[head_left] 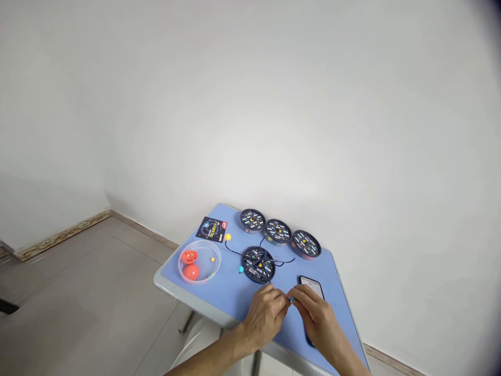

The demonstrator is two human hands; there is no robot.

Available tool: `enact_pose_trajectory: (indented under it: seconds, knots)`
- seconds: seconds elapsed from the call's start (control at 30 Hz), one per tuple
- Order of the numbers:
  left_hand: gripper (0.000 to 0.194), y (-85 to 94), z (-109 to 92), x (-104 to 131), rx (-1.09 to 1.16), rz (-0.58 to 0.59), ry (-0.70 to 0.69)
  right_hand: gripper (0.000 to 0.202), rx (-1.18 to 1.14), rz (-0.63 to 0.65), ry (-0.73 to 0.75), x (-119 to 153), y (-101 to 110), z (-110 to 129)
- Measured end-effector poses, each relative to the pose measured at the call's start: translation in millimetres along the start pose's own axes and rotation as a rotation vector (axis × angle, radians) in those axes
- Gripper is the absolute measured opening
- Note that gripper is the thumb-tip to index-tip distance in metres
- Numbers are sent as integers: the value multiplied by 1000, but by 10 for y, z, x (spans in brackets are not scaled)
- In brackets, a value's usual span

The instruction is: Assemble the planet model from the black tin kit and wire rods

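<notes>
My left hand (266, 313) pinches the end of a dark rod that runs back to a round black disc (258, 264) with printed labels. Just to its right, my right hand (315, 313) is closed on a small teal ball (291, 299), and the fingertips of both hands almost meet there. Several dark curved rods spread from the disc's middle. One ends in a yellow ball (228, 237), another in a light blue ball (241, 269). The rod's tip is hidden by my fingers.
A clear round tub (199, 244) at the left holds red half shells and small beads. Behind it lies a black printed card (211, 230). Three round containers (252, 220) line the back edge of the blue table (230, 297). A phone (312, 284) lies partly under my right hand.
</notes>
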State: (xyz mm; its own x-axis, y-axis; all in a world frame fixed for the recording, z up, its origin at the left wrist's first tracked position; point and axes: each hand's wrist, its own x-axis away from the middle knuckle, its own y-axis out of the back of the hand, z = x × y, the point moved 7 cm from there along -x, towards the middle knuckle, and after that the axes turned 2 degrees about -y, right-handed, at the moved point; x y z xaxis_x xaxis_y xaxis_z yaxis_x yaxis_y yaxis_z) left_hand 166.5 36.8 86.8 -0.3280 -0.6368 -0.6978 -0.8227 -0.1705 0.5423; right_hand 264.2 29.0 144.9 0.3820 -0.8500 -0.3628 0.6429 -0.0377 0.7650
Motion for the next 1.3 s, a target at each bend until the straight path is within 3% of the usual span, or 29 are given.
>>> enact_pose_trajectory:
  seconds: [0.17,0.33,0.43,0.6,0.7,0.97,1.3]
  knots:
    - [39,-9,7,0,30,-15,-26,31,245,134,63,-27,-85,12]
    - [42,-33,25,6,73,-29,-36,32,412,153,135,-37,-151,-40]
    - [40,-24,43,9,98,-39,-24,28,325,133,110,-34,-141,-49]
    - [35,19,62,10,118,-17,-1,18,36,88,-104,-13,-119,-171]
    - [34,26,67,6,117,-9,-6,17,-14,96,-134,-14,-122,-200]
    - [36,-32,94,17,107,-14,-32,23,210,161,23,-51,-126,-97]
    - [37,-25,94,22,94,-31,-37,31,381,87,92,-35,-207,-138]
